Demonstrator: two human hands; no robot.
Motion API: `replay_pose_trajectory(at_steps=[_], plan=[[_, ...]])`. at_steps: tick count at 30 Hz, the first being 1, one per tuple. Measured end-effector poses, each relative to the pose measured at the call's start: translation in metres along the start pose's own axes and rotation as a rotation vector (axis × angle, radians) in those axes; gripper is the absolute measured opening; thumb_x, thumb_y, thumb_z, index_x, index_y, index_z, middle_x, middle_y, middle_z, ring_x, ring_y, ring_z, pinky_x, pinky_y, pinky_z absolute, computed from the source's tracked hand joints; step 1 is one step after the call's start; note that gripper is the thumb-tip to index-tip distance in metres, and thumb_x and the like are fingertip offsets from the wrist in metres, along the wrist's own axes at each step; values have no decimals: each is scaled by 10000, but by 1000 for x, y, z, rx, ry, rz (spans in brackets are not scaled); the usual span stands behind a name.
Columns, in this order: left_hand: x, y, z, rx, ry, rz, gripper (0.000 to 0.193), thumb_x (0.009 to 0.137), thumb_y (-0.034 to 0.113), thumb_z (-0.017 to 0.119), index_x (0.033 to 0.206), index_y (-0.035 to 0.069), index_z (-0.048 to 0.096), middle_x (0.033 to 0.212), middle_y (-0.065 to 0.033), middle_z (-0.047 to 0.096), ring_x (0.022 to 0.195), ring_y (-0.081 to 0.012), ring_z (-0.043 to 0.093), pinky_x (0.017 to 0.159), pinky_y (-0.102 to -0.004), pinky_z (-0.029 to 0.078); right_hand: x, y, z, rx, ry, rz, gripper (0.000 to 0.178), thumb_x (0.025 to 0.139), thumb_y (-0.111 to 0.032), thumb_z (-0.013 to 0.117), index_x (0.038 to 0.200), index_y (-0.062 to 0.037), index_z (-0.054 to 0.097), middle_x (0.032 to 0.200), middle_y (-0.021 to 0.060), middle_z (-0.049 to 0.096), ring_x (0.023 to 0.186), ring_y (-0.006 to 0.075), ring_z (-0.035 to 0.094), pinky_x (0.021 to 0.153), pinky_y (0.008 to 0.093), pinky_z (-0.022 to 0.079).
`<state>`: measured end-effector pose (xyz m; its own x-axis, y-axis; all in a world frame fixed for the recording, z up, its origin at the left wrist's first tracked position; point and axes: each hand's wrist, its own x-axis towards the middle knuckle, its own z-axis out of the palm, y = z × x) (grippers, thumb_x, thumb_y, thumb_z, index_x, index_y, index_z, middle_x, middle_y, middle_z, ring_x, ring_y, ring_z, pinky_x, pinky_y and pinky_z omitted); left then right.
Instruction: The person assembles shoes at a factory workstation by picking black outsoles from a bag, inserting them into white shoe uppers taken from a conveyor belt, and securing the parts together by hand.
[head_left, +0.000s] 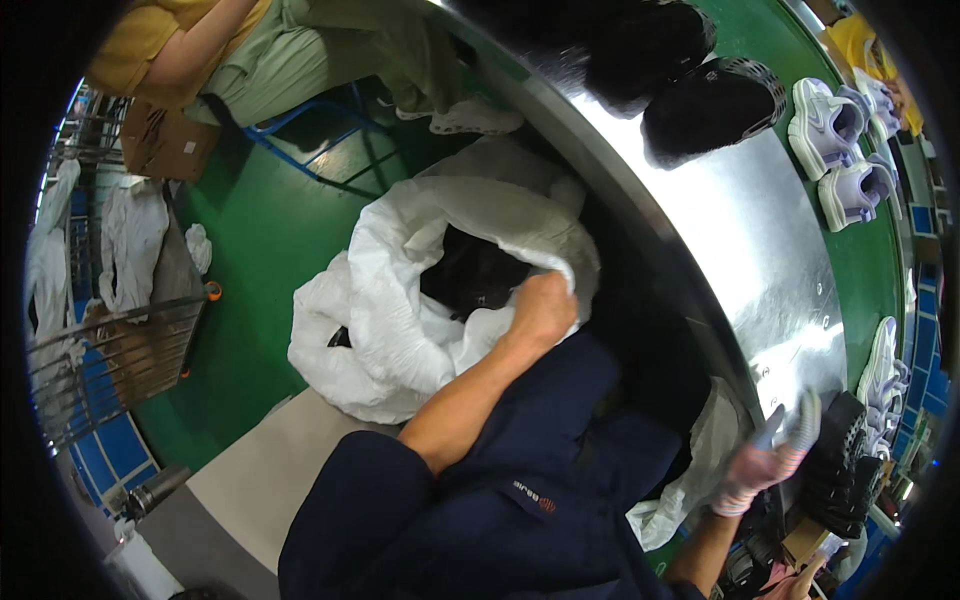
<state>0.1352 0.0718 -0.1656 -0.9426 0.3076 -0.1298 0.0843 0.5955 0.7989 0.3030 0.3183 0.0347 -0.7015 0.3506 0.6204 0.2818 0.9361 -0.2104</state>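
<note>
A large white sack (385, 290) stands on the floor in front of me, its mouth turned up and its rim folded over. My bare left hand (545, 310) is closed on the right side of that rim. Dark items (470, 275) lie inside the sack, too shadowed to name. Over the metal work surface (745, 225) at the right, my right hand (768, 462), in a pale striped glove, has its fingers stretched apart and nothing visible in it. A stack of black shoes (840, 465) is just to the right of that hand.
Black shoes (710, 110) stand at the far end of the metal surface. White and lilac sneakers (835, 130) are beyond its edge. Another person (290, 60) sits at the far left on a blue-framed seat. A wire cart (120, 350) and flat cardboard (280, 470) are at left.
</note>
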Motion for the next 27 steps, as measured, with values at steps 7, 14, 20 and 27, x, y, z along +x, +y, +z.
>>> replay_pose_trajectory(at_steps=[7, 14, 20, 27], plan=[[-68, 36, 14, -90, -134, 343, 87, 773, 29, 630, 843, -1, 672, 804, -258, 686, 776, -459, 673, 710, -530, 541, 19, -155, 154, 324, -1254, 39, 511, 869, -315, 748, 1198, 68, 666, 1206, 306, 662, 1155, 447, 634, 992, 444, 515], [-104, 53, -59, -110, -347, 176, 228, 874, 62, 652, 1058, -71, 626, 768, -250, 669, 698, -429, 674, 671, -488, 550, -11, -140, 225, 449, -1583, 38, 228, 820, -128, 646, 960, 39, 715, 958, 243, 720, 941, 389, 710, 824, 430, 572], [-82, -64, -79, -663, -230, -317, 629, 871, 225, 782, 1380, -33, 518, 966, -192, 683, 855, -346, 662, 730, -411, 545, -6, -116, 192, 1595, -1416, 1093, 256, 926, -61, 625, 1156, 27, 692, 1109, 101, 734, 1000, 187, 706, 910, 341, 576], [30, -107, -56, 679, 132, 63, 723, 797, 287, 813, 1437, 79, 549, 1487, -233, 469, 1447, -427, 355, 1173, -668, 244, -15, -72, 183, 1635, -1331, 1136, 242, 919, -94, 689, 1141, -1, 717, 1109, 73, 737, 1058, 143, 684, 925, 311, 549]])
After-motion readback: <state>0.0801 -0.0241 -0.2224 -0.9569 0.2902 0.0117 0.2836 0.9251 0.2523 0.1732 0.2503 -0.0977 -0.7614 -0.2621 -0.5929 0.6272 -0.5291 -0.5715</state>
